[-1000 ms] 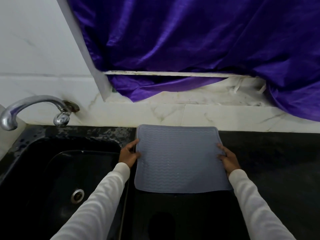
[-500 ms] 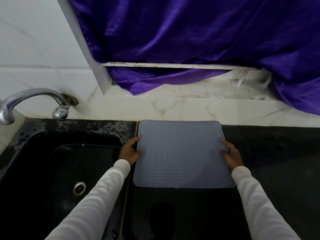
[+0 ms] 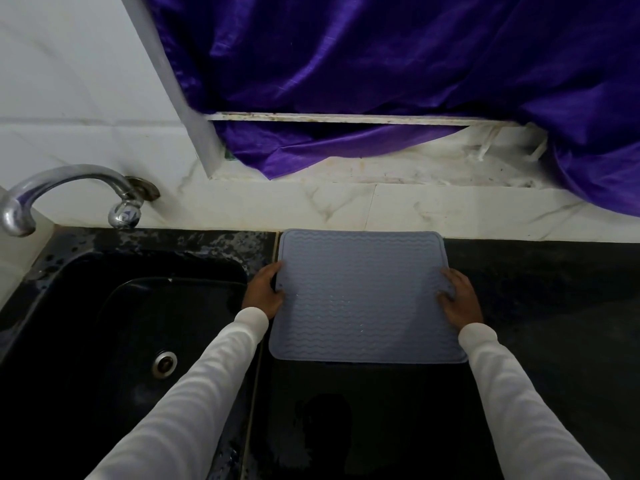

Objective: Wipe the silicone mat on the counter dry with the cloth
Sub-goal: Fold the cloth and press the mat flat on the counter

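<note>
A grey silicone mat (image 3: 363, 292) with a wavy ribbed surface lies flat on the black counter (image 3: 554, 306), its far edge against the white marble backsplash. Small water droplets glint on its middle. My left hand (image 3: 265, 289) holds the mat's left edge, thumb on top. My right hand (image 3: 459, 297) rests on the mat's right edge, fingers on its surface. Both arms wear white sleeves. No cloth is in view.
A black sink (image 3: 114, 341) with a metal drain (image 3: 164, 364) lies left of the mat, a chrome tap (image 3: 69, 188) above its back rim. A purple curtain (image 3: 381, 71) hangs over the window ledge behind. The counter in front of the mat looks wet.
Both hands have pushed the mat away from me until its far edge meets the backsplash, and it now lies flat on the counter.
</note>
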Action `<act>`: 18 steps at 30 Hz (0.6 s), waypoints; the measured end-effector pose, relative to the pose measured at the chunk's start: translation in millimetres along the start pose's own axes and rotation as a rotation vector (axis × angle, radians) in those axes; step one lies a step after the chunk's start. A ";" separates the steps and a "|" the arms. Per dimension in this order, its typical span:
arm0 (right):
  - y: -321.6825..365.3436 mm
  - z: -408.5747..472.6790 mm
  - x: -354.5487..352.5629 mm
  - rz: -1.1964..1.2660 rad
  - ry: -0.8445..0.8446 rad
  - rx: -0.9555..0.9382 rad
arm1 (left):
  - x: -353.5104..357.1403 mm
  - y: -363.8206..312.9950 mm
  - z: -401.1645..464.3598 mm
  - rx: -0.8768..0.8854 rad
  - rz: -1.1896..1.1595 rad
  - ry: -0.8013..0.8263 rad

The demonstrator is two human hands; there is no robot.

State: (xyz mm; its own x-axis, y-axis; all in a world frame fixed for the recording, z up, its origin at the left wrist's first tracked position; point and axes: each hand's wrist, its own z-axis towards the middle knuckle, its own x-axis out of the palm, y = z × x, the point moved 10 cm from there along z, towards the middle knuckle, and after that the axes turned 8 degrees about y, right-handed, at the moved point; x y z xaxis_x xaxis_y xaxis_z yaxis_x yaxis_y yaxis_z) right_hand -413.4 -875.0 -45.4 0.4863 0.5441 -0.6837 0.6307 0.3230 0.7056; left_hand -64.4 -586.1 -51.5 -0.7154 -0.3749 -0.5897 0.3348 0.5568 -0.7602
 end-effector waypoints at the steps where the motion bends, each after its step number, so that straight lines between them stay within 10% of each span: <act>1: 0.7 0.3 0.6 -0.005 0.001 0.004 | 0.1 -0.1 0.0 0.001 0.011 -0.003; 18: 8.9 0.6 5.5 -0.082 0.020 0.035 | -1.7 7.9 5.1 -0.011 0.007 -0.061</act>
State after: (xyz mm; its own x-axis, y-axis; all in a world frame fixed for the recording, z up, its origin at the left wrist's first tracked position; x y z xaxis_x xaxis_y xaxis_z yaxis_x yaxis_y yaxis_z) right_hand -404.8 -869.6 -43.1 0.4203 0.5321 -0.7350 0.6886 0.3405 0.6403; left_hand -57.4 -584.8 -57.9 -0.6743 -0.4150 -0.6108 0.3326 0.5679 -0.7529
